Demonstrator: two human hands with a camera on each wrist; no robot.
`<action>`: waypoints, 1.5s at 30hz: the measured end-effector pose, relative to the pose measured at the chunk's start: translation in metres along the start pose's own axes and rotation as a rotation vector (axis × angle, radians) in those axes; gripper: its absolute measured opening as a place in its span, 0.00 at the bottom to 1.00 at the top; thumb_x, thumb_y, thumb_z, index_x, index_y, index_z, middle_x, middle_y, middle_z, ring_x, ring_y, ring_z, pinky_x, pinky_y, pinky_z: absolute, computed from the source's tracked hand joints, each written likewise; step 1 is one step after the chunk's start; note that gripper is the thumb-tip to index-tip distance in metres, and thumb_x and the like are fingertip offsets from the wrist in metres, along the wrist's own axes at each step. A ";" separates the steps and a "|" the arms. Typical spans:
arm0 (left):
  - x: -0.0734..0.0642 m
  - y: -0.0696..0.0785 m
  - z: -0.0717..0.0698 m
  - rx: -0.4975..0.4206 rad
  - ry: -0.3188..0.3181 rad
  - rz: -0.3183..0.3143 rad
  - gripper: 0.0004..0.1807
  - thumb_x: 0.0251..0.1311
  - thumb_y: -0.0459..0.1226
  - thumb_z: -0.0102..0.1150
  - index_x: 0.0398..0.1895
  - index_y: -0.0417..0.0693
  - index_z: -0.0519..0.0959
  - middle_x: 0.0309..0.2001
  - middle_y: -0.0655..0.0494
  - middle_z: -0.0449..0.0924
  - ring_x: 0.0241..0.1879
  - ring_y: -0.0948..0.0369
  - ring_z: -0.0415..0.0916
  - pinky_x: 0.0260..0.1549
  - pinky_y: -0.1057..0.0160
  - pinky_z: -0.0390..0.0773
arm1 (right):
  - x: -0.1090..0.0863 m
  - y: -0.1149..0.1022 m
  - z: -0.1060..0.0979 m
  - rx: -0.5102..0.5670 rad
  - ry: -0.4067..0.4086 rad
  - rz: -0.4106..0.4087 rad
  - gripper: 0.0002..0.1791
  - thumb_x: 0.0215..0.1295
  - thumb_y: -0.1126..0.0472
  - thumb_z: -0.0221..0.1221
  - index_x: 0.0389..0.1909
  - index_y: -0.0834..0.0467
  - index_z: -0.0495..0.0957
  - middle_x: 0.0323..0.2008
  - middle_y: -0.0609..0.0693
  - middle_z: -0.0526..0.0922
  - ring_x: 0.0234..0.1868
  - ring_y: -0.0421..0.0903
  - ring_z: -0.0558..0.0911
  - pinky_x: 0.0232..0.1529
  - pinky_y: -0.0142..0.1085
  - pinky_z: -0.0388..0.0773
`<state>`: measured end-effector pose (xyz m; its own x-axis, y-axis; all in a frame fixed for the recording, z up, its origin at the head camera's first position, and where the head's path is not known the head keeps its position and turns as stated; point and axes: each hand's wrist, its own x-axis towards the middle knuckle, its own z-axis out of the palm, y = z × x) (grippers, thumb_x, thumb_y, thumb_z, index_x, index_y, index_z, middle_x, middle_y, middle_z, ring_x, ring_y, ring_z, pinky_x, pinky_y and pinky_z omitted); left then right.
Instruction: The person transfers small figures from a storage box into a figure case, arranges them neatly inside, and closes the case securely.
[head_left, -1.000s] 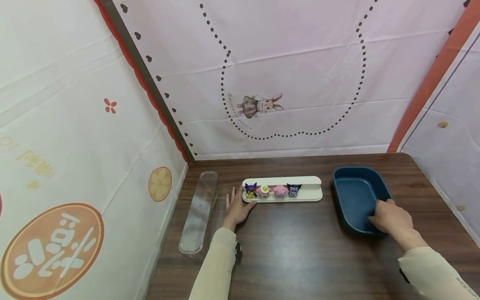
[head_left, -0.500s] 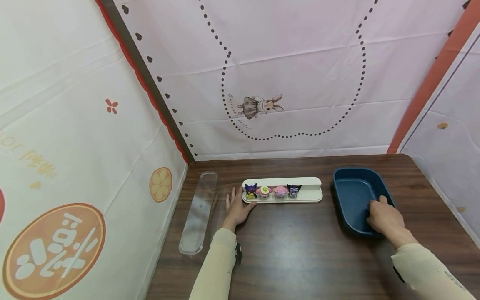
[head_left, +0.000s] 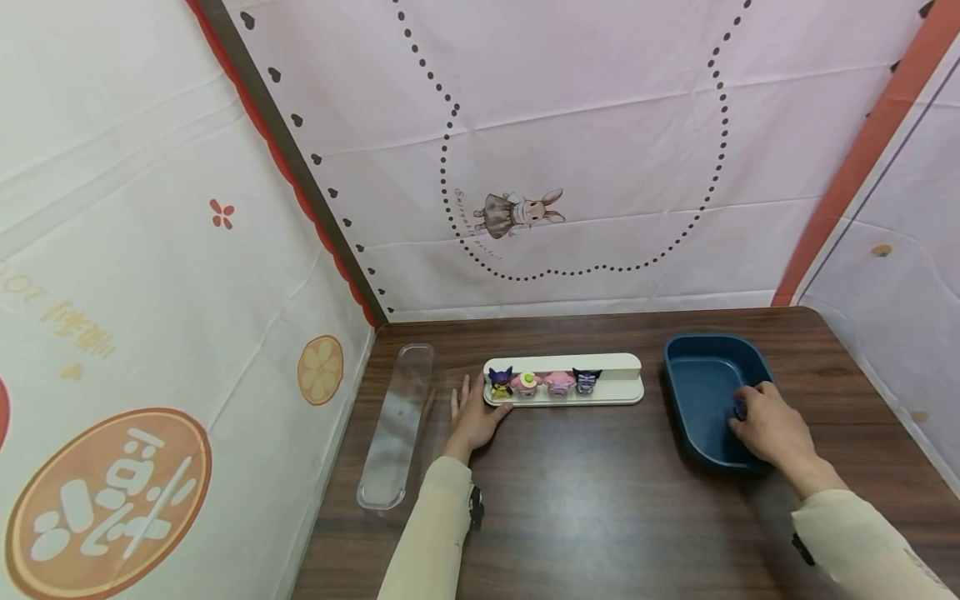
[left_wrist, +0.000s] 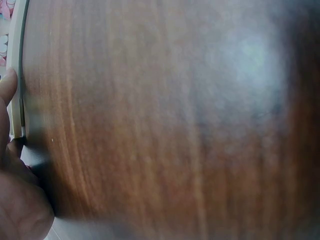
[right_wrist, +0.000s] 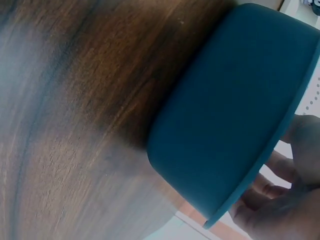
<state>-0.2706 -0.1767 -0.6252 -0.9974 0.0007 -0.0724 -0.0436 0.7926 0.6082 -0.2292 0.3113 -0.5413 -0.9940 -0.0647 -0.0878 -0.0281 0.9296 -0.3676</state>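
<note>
The spread left hand touches the stand; the right hand pinches a toy; bumping the tub could make it fall.

Over there on the desk I have a tray left, a stand midway, a tub right. Four figurines run along the stand from its left end, beside the left hand. The right hand, partly inside the tub, holds a small item.
</note>
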 end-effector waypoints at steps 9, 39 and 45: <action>-0.001 0.001 -0.002 0.018 -0.010 -0.016 0.51 0.69 0.61 0.59 0.85 0.50 0.49 0.83 0.49 0.53 0.85 0.50 0.36 0.82 0.41 0.31 | 0.001 -0.004 -0.003 0.083 0.071 -0.034 0.30 0.67 0.60 0.66 0.65 0.71 0.70 0.58 0.79 0.68 0.53 0.76 0.75 0.53 0.74 0.72; 0.001 -0.001 0.002 0.012 -0.007 -0.013 0.50 0.69 0.58 0.60 0.85 0.50 0.48 0.83 0.47 0.53 0.85 0.47 0.36 0.80 0.38 0.31 | 0.002 -0.009 -0.017 0.263 0.098 -0.140 0.22 0.69 0.66 0.64 0.62 0.65 0.77 0.43 0.67 0.83 0.36 0.52 0.79 0.27 0.33 0.78; 0.000 0.000 0.001 0.034 -0.010 -0.015 0.50 0.69 0.61 0.58 0.85 0.49 0.49 0.83 0.48 0.52 0.85 0.48 0.36 0.81 0.39 0.31 | 0.002 -0.012 -0.018 0.263 0.122 -0.151 0.22 0.70 0.66 0.65 0.62 0.66 0.77 0.54 0.73 0.75 0.42 0.62 0.83 0.33 0.49 0.88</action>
<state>-0.2706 -0.1765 -0.6261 -0.9960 -0.0058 -0.0894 -0.0568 0.8129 0.5797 -0.2329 0.3066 -0.5205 -0.9864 -0.1361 0.0919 -0.1640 0.7861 -0.5959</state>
